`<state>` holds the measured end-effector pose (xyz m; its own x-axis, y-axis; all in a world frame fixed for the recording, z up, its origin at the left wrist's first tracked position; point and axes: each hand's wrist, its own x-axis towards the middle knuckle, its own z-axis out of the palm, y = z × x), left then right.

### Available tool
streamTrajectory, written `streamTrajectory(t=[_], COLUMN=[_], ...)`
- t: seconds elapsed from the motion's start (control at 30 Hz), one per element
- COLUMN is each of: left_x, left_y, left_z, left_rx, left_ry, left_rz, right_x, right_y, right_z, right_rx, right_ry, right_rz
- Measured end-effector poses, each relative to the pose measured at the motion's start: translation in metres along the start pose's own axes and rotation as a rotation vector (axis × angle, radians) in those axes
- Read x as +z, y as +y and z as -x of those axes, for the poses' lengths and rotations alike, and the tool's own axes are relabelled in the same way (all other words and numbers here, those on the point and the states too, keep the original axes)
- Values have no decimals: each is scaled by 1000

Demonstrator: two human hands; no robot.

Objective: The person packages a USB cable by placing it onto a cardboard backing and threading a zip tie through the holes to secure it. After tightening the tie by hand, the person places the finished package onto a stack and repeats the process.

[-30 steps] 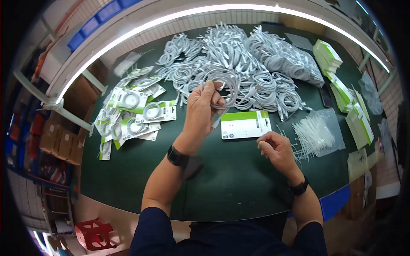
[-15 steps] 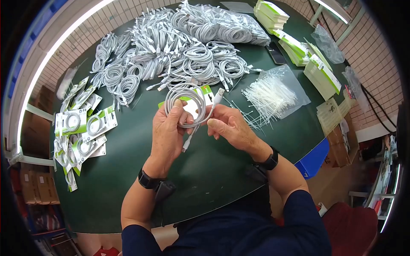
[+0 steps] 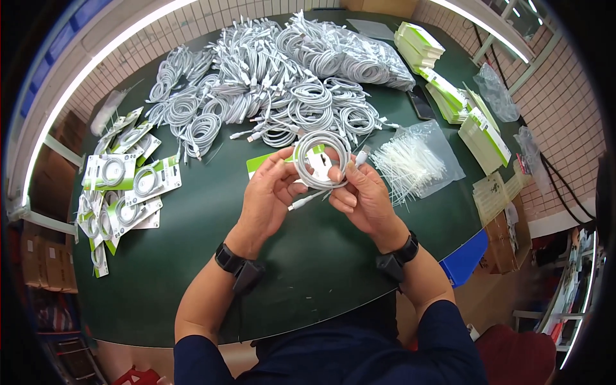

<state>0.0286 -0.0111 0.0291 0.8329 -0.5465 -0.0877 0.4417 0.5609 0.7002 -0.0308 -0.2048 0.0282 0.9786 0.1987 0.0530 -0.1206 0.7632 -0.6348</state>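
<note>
A round coil of pale grey cable (image 3: 302, 172) is held up over the table. My right hand (image 3: 367, 200) pinches its right side between thumb and fingers. One white plug (image 3: 362, 156) sticks up beside that thumb; another plug (image 3: 299, 204) points down to the left below the coil. At the coil's left edge is my left hand (image 3: 268, 196), its fingers apart and loosely curved, with fingertips close to or touching the cable. Behind the coil lies a green and white card (image 3: 258, 165), partly covered. White cable ties (image 3: 410, 160) lie on a clear bag to the right.
Heaped grey cable coils (image 3: 256, 70) fill the far side of the green table (image 3: 192, 276), some in a clear bag (image 3: 378, 67). Carded cables (image 3: 122, 192) are piled at left. Stacks of green and white cards (image 3: 484, 138) and a dark phone (image 3: 421, 104) are at right.
My right hand has closed on the coil's right side, while my left hand's grip has loosened and its thumb has come off the cable. The view has shifted slightly.
</note>
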Motion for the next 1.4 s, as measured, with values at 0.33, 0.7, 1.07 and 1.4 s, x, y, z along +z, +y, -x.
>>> streamTrajectory(t=[0.33,0.7,1.07,1.4], left_x=[26,0,-43,-34], left_y=[-40,-24,-15,-7], left_z=[10,17,19,23], left_rx=[104,130,-48,-135], left_ry=[-29,227,63,137], left_rz=[-115,137,168,-439], right_x=[-5,-2,-6,-9], right_y=[12,39,32,22], right_z=[-3,-4,-9,-9], right_rx=[-61,104,243,576], right_ry=[65,59,35,-110], right_rz=[54,342,297,521])
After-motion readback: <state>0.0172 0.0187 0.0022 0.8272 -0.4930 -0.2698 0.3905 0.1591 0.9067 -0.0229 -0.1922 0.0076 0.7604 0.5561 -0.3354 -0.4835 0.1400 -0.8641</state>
